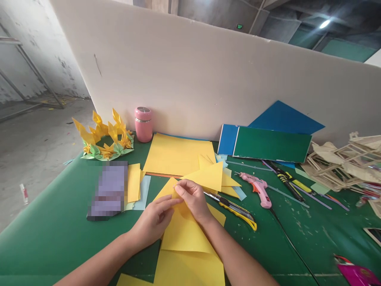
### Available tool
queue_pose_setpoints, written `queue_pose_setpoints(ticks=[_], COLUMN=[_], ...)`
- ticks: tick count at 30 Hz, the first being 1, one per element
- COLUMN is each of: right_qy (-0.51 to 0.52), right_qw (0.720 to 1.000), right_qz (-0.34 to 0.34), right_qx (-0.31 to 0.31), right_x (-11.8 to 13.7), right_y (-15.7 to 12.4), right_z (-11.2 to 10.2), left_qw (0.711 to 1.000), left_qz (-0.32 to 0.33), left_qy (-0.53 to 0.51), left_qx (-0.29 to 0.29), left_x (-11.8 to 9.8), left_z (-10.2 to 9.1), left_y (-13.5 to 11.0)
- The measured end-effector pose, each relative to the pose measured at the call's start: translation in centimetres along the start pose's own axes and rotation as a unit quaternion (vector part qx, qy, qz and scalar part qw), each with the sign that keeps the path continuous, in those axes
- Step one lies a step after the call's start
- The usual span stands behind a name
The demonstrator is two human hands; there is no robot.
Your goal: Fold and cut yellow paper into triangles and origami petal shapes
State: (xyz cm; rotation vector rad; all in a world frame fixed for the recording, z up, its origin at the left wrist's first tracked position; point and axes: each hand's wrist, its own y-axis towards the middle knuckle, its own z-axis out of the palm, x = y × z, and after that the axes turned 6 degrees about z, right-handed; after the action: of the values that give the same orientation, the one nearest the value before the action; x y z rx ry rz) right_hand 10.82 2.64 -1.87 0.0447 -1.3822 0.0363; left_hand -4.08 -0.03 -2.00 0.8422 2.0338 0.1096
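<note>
A sheet of yellow paper point(186, 234) lies in front of me, its lower part flat and its upper part curled over. My right hand point(195, 200) pinches the paper's top corner between thumb and fingers. Beside it my left hand point(154, 220) has its fingers closed on the same corner, and the fingertips of both hands nearly meet. Just beyond the hands lie pointed yellow paper pieces point(205, 176). A yellow-handled utility knife point(238, 210) rests right of my right hand, and a pink glue gun point(260, 190) lies farther right.
A folded paper crown point(107, 150) and a pink thermos point(143, 126) stand at the back left. A yellow sheet stack point(180, 153) lies behind the hands. A blurred purple rectangular object point(110, 186) is at left. Pliers point(285, 178) and wooden frames point(336, 159) occupy the right.
</note>
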Motion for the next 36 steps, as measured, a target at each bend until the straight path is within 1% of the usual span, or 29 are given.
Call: queue_pose_setpoints(ticks=[6,14,18,22,26,32,36], right_qy=[0.038,0.064,0.076,0.087,0.095,0.107,0.113], right_qw=[0.999,0.998,0.995,0.992,0.991,0.990,0.989], right_qz=[0.027,0.025,0.046,0.061,0.064,0.061,0.056], right_qx=[0.017,0.014,0.042,0.061,0.067,0.063,0.072], right_x=[-0.14,-0.14,0.27,0.40,0.15,0.00,-0.01], right_y=[0.01,0.04,-0.06,-0.13,-0.03,-0.01,0.02], right_z=[-0.07,-0.02,0.03,-0.08,-0.17,-0.15,-0.12], left_qw=[1.000,0.999,0.999,0.999,0.999,0.999,0.999], left_qz=[0.014,0.030,0.039,0.034,0.037,0.049,0.050], left_qy=[-0.012,-0.013,-0.014,-0.015,-0.015,0.008,0.005], left_qx=[-0.005,0.008,-0.003,-0.008,-0.007,0.010,0.017], left_x=[-0.03,-0.10,-0.24,-0.33,-0.32,-0.34,-0.31], left_z=[-0.08,0.12,0.05,0.01,0.07,-0.03,-0.02], left_y=[0.02,-0.07,-0.05,0.01,0.00,0.07,0.16])
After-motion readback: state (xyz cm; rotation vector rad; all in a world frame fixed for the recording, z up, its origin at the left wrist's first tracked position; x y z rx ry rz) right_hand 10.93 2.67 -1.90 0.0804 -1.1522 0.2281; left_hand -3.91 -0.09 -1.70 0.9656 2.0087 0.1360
